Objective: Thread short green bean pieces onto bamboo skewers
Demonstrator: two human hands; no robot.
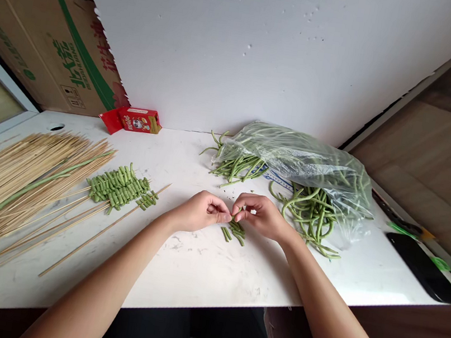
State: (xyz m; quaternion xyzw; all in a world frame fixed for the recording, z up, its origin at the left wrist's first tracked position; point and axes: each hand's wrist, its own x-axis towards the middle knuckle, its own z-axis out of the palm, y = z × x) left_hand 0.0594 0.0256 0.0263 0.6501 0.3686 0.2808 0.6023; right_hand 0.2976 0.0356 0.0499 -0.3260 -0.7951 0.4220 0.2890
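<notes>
Beyond the hands, a clear plastic bag (321,155) spills long beans (317,208) close to the right wrist, crowding that side of the white counter (192,277). An upright white board (243,53) closes off the back, with a red packet (139,120) at its foot and a cardboard box (44,46) at its left. A black flat object (423,266) lies far right. Skewers (33,174) cover the left, some threaded through bean rows (119,187); the nearest row sits beyond the left forearm.

At mid-counter, the left hand (202,211) and right hand (260,215) meet, thumbs and fingers pinched on a green bean (237,212). Fingers hide most of it, so I can't tell which way it points. Just below, short bean pieces (237,230) lie with their long axes mostly slanting from far left to near right.
</notes>
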